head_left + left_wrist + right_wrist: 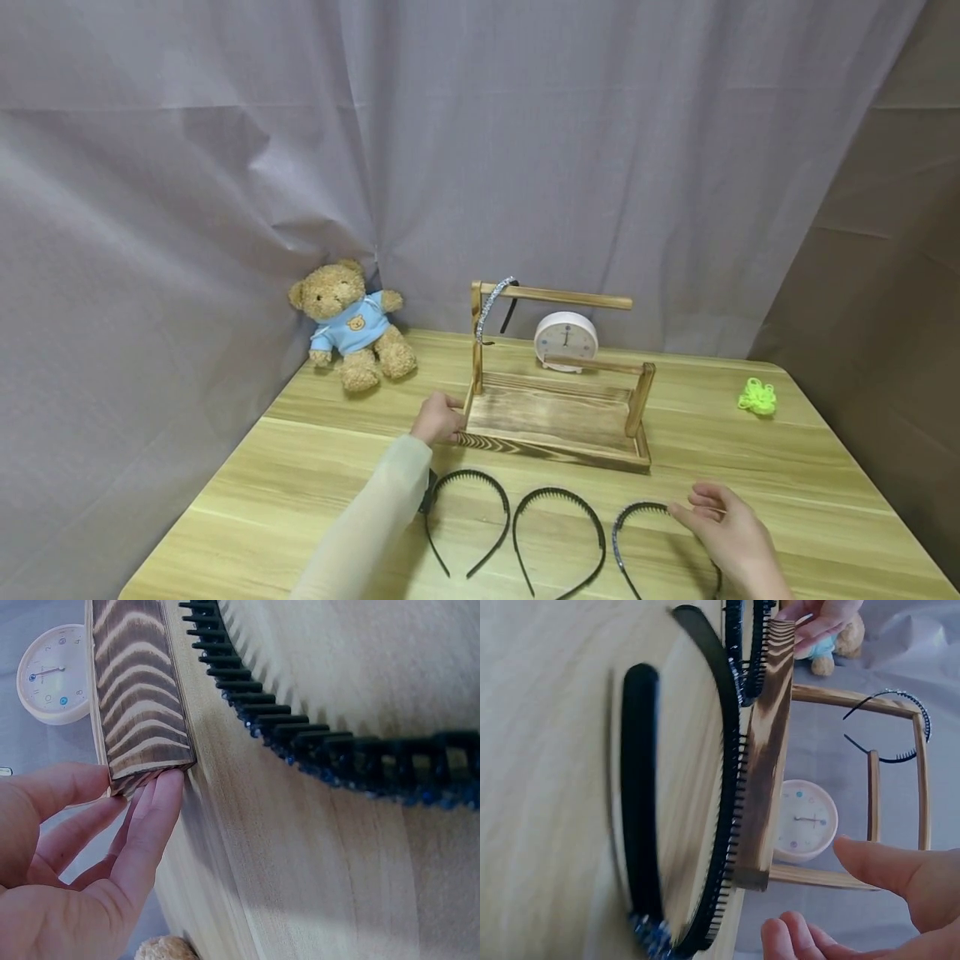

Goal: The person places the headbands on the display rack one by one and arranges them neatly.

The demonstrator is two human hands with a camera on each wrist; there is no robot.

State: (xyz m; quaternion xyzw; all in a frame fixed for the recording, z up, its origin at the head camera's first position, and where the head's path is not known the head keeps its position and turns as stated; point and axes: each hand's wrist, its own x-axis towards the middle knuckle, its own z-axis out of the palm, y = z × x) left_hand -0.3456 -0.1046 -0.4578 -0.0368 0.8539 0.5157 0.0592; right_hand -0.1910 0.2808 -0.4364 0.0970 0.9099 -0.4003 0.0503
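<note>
A wooden display rack (551, 452), with an upper bar and a lower bar over a tray base, stands on the table. My left hand (437, 418) pinches the rack's left end, thumb on one side and fingers on the other, as the left wrist view shows. A glittery headband (489, 310) hangs on the upper bar's left end. In front of the rack lie three toothed black headbands: a left one (471, 473), a middle one (560, 492) and a right one (617, 542) with sparkly trim. Over the right headband hovers my right hand (731, 533), fingers loosely bent and holding nothing.
Behind the rack is a round white clock (566, 329). A teddy bear (348, 329) in a blue shirt sits at the back left. A neon yellow-green bundle (758, 397) lies toward the right edge. Grey curtain (555, 150) hangs behind the table.
</note>
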